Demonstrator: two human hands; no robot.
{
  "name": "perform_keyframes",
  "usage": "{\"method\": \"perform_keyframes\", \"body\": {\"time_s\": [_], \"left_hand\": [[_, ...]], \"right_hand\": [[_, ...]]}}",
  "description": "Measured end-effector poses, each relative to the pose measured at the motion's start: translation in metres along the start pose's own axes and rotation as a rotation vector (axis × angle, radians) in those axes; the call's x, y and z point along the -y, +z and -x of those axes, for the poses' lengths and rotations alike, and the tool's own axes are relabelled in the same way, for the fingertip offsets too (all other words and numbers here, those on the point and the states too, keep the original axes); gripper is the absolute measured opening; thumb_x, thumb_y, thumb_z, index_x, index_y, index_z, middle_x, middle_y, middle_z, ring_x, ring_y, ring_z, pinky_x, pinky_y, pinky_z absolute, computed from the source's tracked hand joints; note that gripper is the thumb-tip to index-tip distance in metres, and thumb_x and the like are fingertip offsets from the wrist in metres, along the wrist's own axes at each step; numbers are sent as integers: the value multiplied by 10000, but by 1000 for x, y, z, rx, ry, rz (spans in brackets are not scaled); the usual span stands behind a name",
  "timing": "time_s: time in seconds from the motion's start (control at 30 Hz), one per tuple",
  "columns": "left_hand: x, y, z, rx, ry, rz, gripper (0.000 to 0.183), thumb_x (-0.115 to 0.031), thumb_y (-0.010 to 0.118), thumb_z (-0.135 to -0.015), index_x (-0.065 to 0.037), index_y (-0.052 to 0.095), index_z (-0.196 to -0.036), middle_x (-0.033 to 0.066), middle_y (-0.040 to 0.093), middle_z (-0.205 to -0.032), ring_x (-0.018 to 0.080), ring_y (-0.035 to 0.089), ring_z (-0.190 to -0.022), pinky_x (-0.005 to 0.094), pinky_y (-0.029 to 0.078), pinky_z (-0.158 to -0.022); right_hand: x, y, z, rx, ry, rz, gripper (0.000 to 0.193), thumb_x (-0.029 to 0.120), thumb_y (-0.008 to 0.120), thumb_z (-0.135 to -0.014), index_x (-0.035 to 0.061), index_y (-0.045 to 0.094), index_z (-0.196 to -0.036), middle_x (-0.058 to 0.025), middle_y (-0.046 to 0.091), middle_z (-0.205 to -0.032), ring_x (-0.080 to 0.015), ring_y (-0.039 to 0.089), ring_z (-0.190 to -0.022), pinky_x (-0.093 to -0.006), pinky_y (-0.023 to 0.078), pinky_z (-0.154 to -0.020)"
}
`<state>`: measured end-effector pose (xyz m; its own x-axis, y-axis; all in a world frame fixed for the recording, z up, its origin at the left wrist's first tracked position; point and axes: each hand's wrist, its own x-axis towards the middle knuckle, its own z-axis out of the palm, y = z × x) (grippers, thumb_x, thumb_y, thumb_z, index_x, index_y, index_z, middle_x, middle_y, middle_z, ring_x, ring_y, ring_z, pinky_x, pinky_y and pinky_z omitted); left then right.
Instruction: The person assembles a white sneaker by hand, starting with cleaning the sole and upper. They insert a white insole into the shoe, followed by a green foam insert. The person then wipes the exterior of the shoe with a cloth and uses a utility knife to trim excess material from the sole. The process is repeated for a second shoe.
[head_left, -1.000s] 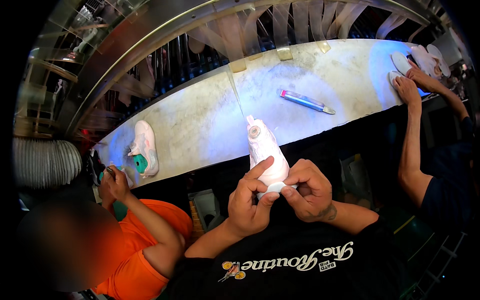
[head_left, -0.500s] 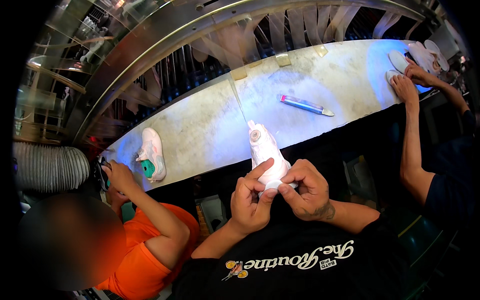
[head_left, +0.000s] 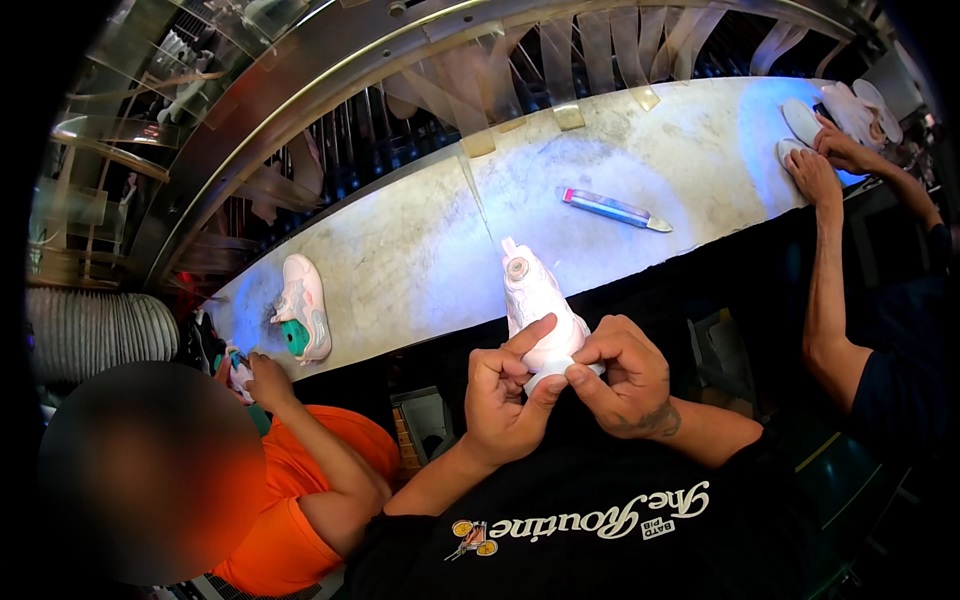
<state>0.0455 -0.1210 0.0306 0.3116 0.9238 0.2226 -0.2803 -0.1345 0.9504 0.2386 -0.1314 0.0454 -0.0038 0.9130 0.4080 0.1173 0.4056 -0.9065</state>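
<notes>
Both my hands hold a pale pinkish-white shoe [head_left: 540, 300] by its near end, just off the bench's front edge. A round, ringed hole shows in its far end. My left hand [head_left: 500, 395] is closed on the shoe's left side, with the index finger along the upper and the thumb on a white sole piece [head_left: 548, 378]. From the right, my right hand [head_left: 625, 385] pinches the same white rim, thumb and bent fingers pressed against it. The shoe's underside is hidden, so how far the sole extends beneath cannot be seen.
On the long pale bench [head_left: 400, 250] lies a blue pointed tool [head_left: 612, 208]. A shoe with a green insert [head_left: 305, 305] stands left. An orange-shirted person [head_left: 310, 490] handles a colourful shoe. Another person's hands [head_left: 815, 170] touch white soles [head_left: 800, 120]. Clear strips [head_left: 555, 75] hang behind.
My fingers still pinch the near end, where more of the white rim shows now. The orange-shirted person's hand has moved lower, and a colourful shoe has come into view there.
</notes>
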Motion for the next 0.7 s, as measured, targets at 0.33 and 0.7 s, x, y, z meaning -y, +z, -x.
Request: {"method": "perform_keyframes", "body": {"time_s": [0.33,0.7], "left_hand": [[-4,-9,-12,98,3,-181,461,-68,801,-1045,-14,383,-1233,373,567,-1603,289,779,-1170,353,645,-874],[-47,0,-37,-5,238,-878,430,-72,1006,-779,-22,683,-1059,151,658,-1036,281,664,-842,355,566,-683]], "right_hand": [[9,-25,-19,89,389,58,402,186,922,-859,39,711,-1169,-88,701,-978,-240,666,-924,-392,535,-879],[4,-40,-54,389,-168,329,430,204,853,-967,-2,742,-1328,-178,765,-1333,-447,684,-1253,-527,547,-1100]]}}
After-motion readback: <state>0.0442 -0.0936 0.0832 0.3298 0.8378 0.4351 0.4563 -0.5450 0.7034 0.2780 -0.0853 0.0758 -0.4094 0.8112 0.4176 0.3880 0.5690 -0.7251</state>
